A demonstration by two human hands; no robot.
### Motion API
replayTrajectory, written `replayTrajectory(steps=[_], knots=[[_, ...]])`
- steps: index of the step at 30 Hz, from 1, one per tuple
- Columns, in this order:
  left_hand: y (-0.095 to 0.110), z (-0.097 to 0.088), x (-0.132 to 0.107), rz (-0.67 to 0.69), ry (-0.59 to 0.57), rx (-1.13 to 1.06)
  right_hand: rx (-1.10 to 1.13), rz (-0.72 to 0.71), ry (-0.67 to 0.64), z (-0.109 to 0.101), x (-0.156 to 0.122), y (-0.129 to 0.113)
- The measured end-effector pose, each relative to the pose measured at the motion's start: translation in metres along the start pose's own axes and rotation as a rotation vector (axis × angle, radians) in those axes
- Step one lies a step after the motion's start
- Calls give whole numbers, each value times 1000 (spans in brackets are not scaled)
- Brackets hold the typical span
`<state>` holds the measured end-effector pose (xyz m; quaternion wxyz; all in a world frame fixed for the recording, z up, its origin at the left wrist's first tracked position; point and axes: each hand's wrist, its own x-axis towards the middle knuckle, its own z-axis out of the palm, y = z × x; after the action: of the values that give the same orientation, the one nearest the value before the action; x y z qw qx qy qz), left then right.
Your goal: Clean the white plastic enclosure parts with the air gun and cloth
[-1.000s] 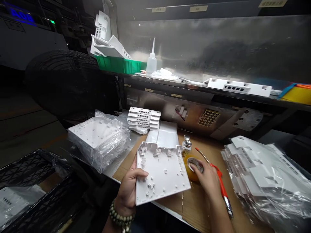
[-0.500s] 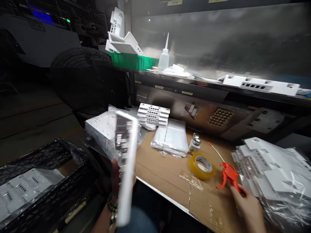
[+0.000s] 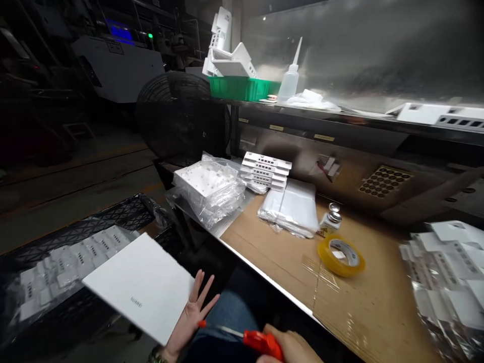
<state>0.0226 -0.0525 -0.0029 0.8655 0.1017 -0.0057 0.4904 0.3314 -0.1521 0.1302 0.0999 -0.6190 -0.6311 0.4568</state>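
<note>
My left hand [image 3: 191, 315] is at the bottom centre with its fingers spread, carrying a flat white plastic cover [image 3: 139, 285] by its right edge. The cover lies smooth side up, with a small grey logo, and hangs over a black crate [image 3: 113, 214]. My right hand [image 3: 293, 348] is closed round the red handle of a blow gun [image 3: 260, 343] at the bottom edge, above my lap. Its thin nozzle points left and ends just below the fingers of my left hand.
The crate holds bagged white parts [image 3: 56, 269]. On the cardboard-covered table [image 3: 276, 252] lie a yellow tape roll [image 3: 341, 256], a small bottle [image 3: 329, 219], flat bags [image 3: 293, 206] and bagged cover stacks [image 3: 209, 186] [image 3: 449, 272]. A black fan [image 3: 181, 118] and a green bin [image 3: 242, 86] stand behind.
My left hand swung the cover from the table down to the left and turned it smooth side up over the crate. My right hand picked up the blow gun and brought it to my lap.
</note>
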Motion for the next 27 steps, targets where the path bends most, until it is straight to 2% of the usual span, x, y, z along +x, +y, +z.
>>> replayTrajectory(steps=[2,5,9,12,15,20,24,27], knots=[[1,3,3,30,121,24,-115,49,1,11,6,4],[3,11,5,134,245,58,-83,5,-29,21,6,18],[5,24,7,179,379,109,-3,19,38,21,3,31],[8,28,8,143,465,63,55,-18,5,16,1,29],[14,23,3,98,579,-19,121,-18,16,8,2,19],[24,5,-19,154,739,-76,264,-72,54,-16,4,-1],[37,-6,-33,210,882,0,255,-74,40,-30,2,-5],[56,-9,-33,296,1007,129,189,-40,57,-29,1,3]])
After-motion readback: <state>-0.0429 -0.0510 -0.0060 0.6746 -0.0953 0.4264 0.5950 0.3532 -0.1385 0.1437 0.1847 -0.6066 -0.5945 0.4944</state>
